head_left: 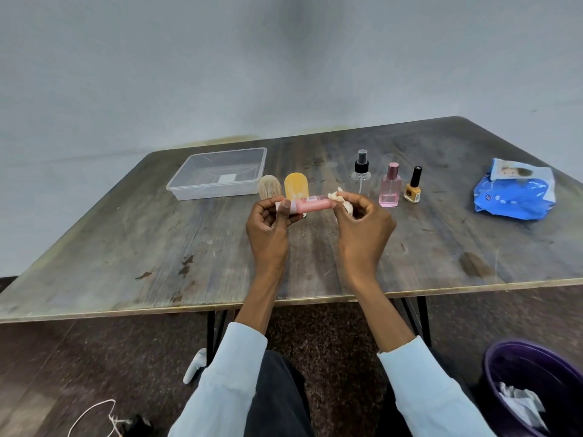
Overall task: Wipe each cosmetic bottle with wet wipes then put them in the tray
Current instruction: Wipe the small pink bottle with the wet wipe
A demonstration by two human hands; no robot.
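A pink tube-shaped cosmetic bottle [312,205] lies level above the table's middle. My left hand [269,227] grips its left end. My right hand [362,228] holds a crumpled wet wipe [339,197] against its right end. A clear plastic tray [217,173] stands at the back left with no bottle in it. Just behind my left hand stand a beige oval bottle [269,186] and a yellow oval bottle [296,185]. To the right stand a clear spray bottle [361,173], a pink perfume bottle [391,186] and a yellow nail polish bottle [413,186].
A blue pack of wet wipes [515,189] lies at the far right of the wooden table [157,241]. On the floor at the lower right a purple bin [536,389] holds used wipes. A white cord [94,417] lies on the floor at the lower left.
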